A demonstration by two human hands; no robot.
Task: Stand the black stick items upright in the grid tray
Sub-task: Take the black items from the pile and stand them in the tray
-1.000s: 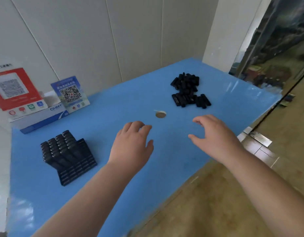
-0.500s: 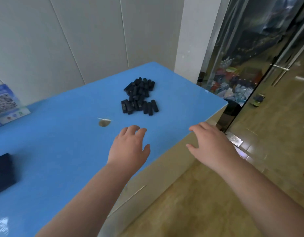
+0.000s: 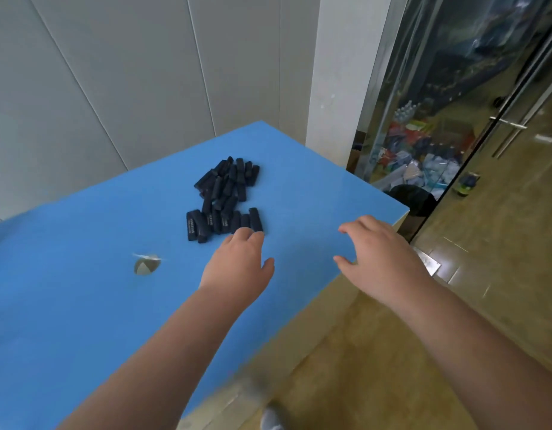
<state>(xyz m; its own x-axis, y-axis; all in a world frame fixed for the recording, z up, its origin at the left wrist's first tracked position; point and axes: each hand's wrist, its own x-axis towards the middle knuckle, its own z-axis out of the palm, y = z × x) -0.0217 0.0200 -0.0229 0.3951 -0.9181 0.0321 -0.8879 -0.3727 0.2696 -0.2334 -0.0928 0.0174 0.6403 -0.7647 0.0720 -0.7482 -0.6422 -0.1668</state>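
Observation:
A loose pile of several black stick items (image 3: 226,198) lies flat on the blue table (image 3: 66,305), toward its far right part. My left hand (image 3: 240,265) hovers palm down just in front of the pile, fingertips at the nearest sticks, holding nothing. My right hand (image 3: 380,259) is spread palm down over the table's right edge, fingers relaxed and empty. The grid tray is out of view.
A round hole (image 3: 146,265) is cut into the tabletop left of my left hand. The table's right corner (image 3: 405,209) ends near a white pillar (image 3: 340,88) and glass doors (image 3: 485,119). Tan floor lies below on the right.
The view has swung right, so the grid tray and signs left the frame. Both hands have moved forward toward the pile; my left fingertips now reach its nearest sticks.

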